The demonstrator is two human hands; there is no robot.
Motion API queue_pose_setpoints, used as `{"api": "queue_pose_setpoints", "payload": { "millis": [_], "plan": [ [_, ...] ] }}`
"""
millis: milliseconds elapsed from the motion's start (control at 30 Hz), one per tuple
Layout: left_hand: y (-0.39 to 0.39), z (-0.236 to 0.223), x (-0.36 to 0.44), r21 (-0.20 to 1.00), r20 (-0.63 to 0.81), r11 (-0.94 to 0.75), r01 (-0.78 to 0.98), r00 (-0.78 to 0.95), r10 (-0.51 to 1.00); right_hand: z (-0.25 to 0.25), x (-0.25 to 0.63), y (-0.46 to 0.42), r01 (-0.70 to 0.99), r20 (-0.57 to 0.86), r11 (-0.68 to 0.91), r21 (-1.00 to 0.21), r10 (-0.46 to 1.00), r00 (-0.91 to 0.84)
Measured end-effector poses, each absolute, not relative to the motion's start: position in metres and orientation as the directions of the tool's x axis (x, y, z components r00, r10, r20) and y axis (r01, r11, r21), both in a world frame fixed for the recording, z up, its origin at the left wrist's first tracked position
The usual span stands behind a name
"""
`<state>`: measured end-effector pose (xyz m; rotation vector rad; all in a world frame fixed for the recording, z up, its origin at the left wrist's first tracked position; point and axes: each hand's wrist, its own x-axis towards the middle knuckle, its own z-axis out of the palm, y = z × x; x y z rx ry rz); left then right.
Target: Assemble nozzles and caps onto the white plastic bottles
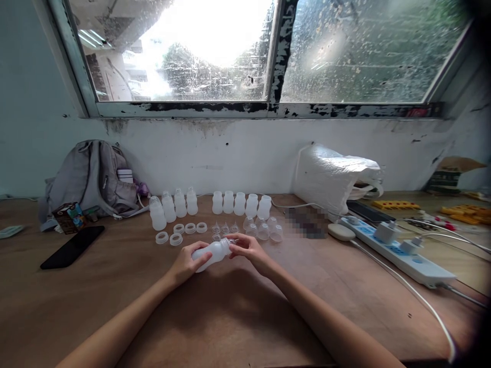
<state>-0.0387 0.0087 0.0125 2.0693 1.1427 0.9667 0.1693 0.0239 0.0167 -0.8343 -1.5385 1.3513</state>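
Note:
My left hand (191, 262) is wrapped round the body of a frosted baby bottle (209, 256), which lies tilted with its neck toward the right. At that neck, the fingers of my right hand (248, 250) pinch a clear bottle teat (230, 242), partly hidden by the fingers. Just beyond my hands, several clear teats (225, 228) stand on the table. White collar rings (190, 228) lie to their left, and clear domed caps (263, 231) sit to their right. Behind are open bottle bodies (240, 203) in a row and several bottles with tops fitted (180, 203).
On the left are a grey backpack (90, 176), a small drink carton (69, 217) and a black phone (72, 248). A silvery white bag (333, 174) leans on the wall. At right, a power strip (399, 250) has plugs and a white cable (406, 286) running forward.

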Motion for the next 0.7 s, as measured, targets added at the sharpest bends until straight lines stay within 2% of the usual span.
{"api": "queue_pose_setpoints", "payload": {
  "millis": [133,200,333,500,533,600,667,700],
  "plan": [
    [0.006,0.011,-0.035,0.642,0.45,-0.575,0.507,0.357,0.818,0.008,0.169,0.028,-0.004,0.058,0.06,-0.998,0.955,-0.289],
    [0.006,0.011,-0.034,0.677,0.419,-0.542,0.498,0.346,0.84,0.01,0.168,0.027,-0.052,0.052,0.038,-0.998,0.956,-0.29],
    [0.009,0.01,-0.033,0.817,0.255,-0.406,0.409,0.376,0.891,0.016,0.165,0.022,-0.154,0.124,0.077,-0.985,0.937,-0.327],
    [0.005,0.009,-0.029,0.745,0.394,-0.52,0.418,0.354,0.848,0.014,0.159,0.019,0.027,0.161,0.167,-0.986,0.976,-0.146],
    [0.002,0.01,-0.027,0.772,0.368,-0.494,0.399,0.353,0.86,0.015,0.159,0.018,0.021,0.17,0.174,-0.984,0.976,-0.135],
    [-0.003,0.014,-0.023,0.894,0.189,-0.334,0.297,0.427,0.884,0.02,0.157,0.013,-0.079,0.159,0.146,-0.986,0.969,-0.188],
    [-0.008,0.017,-0.019,0.979,-0.005,-0.111,0.172,0.561,0.828,0.027,0.156,0.007,-0.212,0.117,0.048,-0.976,0.938,-0.327],
    [-0.01,0.018,-0.017,0.991,-0.049,-0.037,0.129,0.609,0.792,0.03,0.154,0.003,-0.258,0.093,-0.012,-0.966,0.915,-0.392]
  ]
}}
